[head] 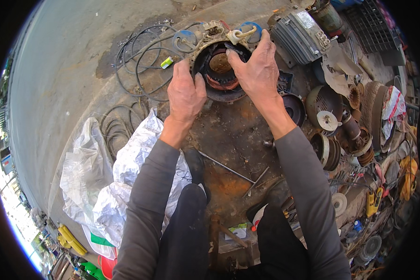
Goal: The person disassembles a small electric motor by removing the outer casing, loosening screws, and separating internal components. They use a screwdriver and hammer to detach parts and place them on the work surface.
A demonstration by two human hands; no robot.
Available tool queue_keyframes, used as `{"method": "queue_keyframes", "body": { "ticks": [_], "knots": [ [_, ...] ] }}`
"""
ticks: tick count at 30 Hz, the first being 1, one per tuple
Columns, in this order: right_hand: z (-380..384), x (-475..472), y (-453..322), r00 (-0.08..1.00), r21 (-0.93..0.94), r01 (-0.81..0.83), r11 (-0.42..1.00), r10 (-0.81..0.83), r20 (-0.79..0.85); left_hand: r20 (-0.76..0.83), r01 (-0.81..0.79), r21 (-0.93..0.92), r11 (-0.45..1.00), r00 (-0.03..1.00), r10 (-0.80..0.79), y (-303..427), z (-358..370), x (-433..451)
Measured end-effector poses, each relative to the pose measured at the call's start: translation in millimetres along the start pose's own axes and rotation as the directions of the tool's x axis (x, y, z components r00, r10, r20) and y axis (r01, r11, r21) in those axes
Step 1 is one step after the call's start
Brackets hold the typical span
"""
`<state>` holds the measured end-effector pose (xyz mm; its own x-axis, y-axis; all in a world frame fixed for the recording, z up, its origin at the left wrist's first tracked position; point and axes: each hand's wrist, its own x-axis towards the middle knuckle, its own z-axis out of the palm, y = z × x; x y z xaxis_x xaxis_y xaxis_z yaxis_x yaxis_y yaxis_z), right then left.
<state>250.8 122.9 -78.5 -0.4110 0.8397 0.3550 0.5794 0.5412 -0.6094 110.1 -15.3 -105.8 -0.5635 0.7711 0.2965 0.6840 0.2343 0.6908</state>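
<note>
An electric motor housing (pixel 230 96) stands on the stained ground ahead of me, its round open end facing up. Inside it a ring of copper windings (pixel 217 84) surrounds a dirty central bore. My left hand (pixel 187 92) grips the rim on the left, thumb over the inner edge and fingers outside. On the opposite side my right hand (pixel 258 70) holds the upper right rim, its thumb reaching inside by a dark strip. A whitish fitting with a bent cable (pixel 235 36) sits at the housing's far edge. The fingertips outside the rim are partly hidden.
Coiled black cable (pixel 137 66) lies left of the housing, near a green-and-white small item (pixel 167 62). White woven sacks (pixel 136 157) lie beside my left leg. A T-handled metal rod (pixel 227 167) rests between my feet. A finned grey motor (pixel 297 36) and rusty motor parts (pixel 353 136) crowd the right.
</note>
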Motion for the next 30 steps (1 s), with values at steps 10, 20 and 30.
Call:
{"method": "queue_keyframes", "body": {
  "ticks": [10,20,30],
  "knots": [
    [-5.2,12.7,17.2,0.978,-0.085,0.190,0.978,-0.181,0.104,0.015,-0.023,0.018,1.000,1.000,0.022,-0.2,0.8,-1.0],
    [-2.1,12.2,17.9,0.976,-0.118,0.171,0.978,-0.153,0.153,-0.004,-0.036,-0.004,0.999,0.999,0.036,0.7,0.9,1.8],
    [-2.0,3.3,15.7,0.975,0.004,0.187,0.982,-0.187,0.120,0.030,-0.015,0.003,1.000,0.999,0.015,-1.8,-0.5,2.4]
  ]
}}
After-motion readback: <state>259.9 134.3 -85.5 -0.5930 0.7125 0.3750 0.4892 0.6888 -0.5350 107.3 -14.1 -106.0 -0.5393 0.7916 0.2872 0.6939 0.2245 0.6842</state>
